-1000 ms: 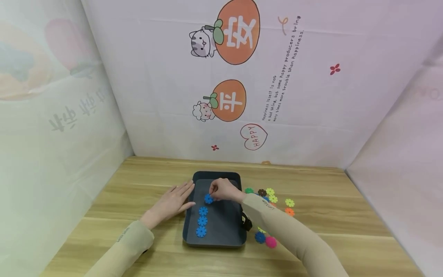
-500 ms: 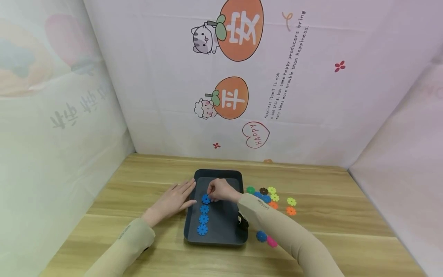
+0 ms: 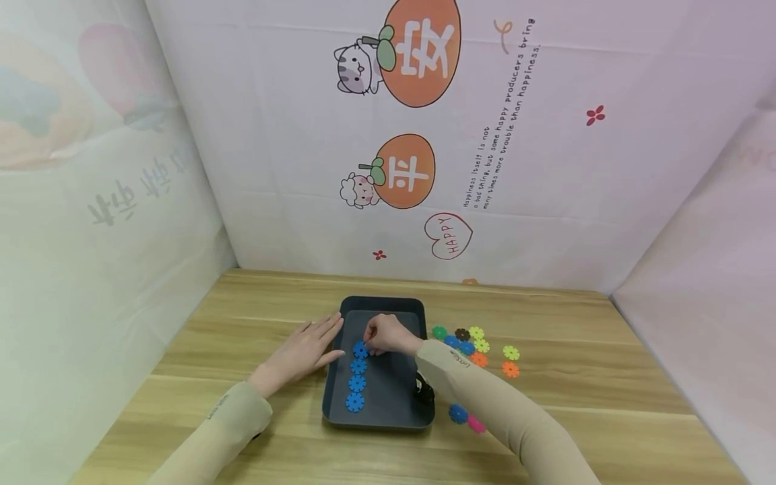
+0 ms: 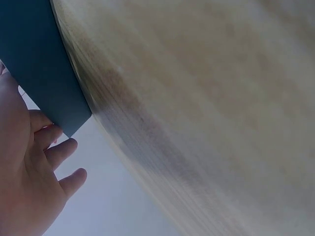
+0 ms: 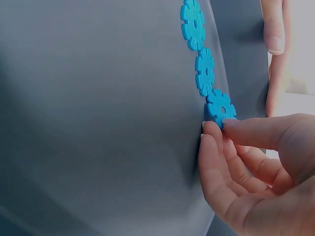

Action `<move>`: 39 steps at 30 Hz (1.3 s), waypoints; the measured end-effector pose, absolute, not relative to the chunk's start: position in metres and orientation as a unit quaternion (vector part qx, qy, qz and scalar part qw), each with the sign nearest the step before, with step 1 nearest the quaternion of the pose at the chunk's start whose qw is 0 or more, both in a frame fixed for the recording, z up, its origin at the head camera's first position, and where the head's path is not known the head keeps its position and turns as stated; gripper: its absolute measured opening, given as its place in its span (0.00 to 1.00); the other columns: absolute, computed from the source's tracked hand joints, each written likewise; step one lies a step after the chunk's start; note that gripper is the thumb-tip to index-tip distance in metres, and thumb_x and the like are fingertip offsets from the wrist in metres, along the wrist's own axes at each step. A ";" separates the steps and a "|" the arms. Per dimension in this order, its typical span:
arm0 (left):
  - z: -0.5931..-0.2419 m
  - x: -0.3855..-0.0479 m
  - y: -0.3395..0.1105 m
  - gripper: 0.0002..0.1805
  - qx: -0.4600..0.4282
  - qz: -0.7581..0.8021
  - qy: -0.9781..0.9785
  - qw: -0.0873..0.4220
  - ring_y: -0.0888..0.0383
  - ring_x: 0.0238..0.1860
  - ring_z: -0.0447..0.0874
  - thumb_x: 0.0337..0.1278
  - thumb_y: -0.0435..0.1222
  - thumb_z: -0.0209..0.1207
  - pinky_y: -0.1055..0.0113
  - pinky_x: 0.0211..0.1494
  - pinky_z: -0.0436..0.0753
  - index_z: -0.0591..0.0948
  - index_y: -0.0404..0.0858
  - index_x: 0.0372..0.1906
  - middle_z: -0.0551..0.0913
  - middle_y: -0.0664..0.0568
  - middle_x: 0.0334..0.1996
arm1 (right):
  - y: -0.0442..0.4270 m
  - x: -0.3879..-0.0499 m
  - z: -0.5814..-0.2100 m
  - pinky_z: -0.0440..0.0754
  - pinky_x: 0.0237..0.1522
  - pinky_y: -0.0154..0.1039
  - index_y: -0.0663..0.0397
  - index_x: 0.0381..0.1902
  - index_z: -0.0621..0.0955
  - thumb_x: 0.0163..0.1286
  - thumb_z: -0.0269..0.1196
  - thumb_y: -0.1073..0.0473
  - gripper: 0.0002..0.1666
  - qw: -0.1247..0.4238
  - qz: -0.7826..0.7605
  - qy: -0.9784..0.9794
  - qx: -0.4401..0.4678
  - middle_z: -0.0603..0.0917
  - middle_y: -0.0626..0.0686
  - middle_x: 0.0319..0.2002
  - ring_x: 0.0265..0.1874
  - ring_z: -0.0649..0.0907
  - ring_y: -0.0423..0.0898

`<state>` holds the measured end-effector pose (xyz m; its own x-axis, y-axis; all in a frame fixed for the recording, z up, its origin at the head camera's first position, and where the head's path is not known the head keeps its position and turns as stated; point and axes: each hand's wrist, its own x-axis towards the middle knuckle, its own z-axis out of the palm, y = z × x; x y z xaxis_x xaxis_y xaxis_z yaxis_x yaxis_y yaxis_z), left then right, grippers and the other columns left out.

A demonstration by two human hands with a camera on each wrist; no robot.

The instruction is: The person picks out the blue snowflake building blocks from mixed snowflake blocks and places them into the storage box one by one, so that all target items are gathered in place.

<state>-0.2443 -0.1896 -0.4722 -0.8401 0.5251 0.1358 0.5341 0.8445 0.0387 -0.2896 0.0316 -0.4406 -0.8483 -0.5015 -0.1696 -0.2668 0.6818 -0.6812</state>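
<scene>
A dark tray (image 3: 394, 426) holds a column of blue notched discs (image 3: 357, 383) along its left side. My right hand (image 3: 391, 335) pinches the top blue disc (image 3: 360, 349) between thumb and fingers. In the right wrist view that pinched disc (image 5: 221, 106) meets the disc beside it (image 5: 205, 72), and the right hand (image 5: 266, 172) is curled at its edge. My left hand (image 3: 300, 351) lies with extended fingers against the tray's left rim. In the left wrist view the left hand (image 4: 37, 167) touches the tray's outer wall (image 4: 47, 64).
Right of the tray lie loose discs: green (image 3: 439, 333), brown (image 3: 463, 334), yellow (image 3: 511, 352), orange (image 3: 510, 369), blue (image 3: 458, 413) and pink (image 3: 476, 424). A black object (image 3: 424, 391) sits at the tray's right edge. Printed cloth (image 3: 291, 222) stands behind the wooden table (image 3: 582, 364).
Since one second ago, the disc in my right hand has moved slightly left and closer to the column's top disc. My left hand has stayed against the tray's rim.
</scene>
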 end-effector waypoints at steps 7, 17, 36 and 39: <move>-0.471 -0.243 -0.190 0.38 -0.277 -0.041 -0.958 0.059 0.43 0.75 0.65 0.73 0.56 0.47 0.41 0.73 0.68 0.62 0.35 0.76 0.62 0.42 0.76 | 0.032 -0.290 -0.441 0.89 0.32 0.39 0.65 0.34 0.84 0.65 0.66 0.68 0.02 0.175 -0.341 0.899 -0.213 0.87 0.57 0.30 0.28 0.89 0.50; -0.471 -0.244 -0.189 0.38 -0.273 -0.046 -0.960 0.049 0.43 0.75 0.65 0.73 0.56 0.47 0.41 0.74 0.67 0.62 0.35 0.76 0.61 0.43 0.77 | 0.039 -0.290 -0.436 0.89 0.34 0.39 0.65 0.35 0.84 0.65 0.66 0.68 0.03 0.163 -0.348 0.896 -0.223 0.87 0.58 0.32 0.30 0.89 0.51; -0.472 -0.243 -0.189 0.38 -0.276 -0.054 -0.958 0.062 0.42 0.74 0.65 0.72 0.55 0.49 0.39 0.73 0.67 0.62 0.35 0.76 0.62 0.42 0.76 | 0.133 -0.287 -0.402 0.87 0.37 0.47 0.64 0.38 0.81 0.68 0.63 0.66 0.04 0.120 -0.373 0.891 -0.230 0.86 0.60 0.35 0.35 0.86 0.61; -0.472 -0.243 -0.189 0.39 -0.274 -0.057 -0.958 0.061 0.42 0.74 0.65 0.72 0.55 0.50 0.39 0.73 0.67 0.62 0.34 0.76 0.62 0.42 0.76 | 0.151 -0.285 -0.402 0.85 0.33 0.42 0.64 0.36 0.81 0.67 0.63 0.66 0.04 0.100 -0.365 0.896 -0.231 0.85 0.60 0.34 0.32 0.86 0.56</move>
<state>-0.2426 -0.1888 -0.4719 -0.8420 0.5189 0.1479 0.5328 0.8428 0.0761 -0.2846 0.1510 -0.4024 -0.8733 -0.4871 -0.0111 -0.3409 0.6271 -0.7003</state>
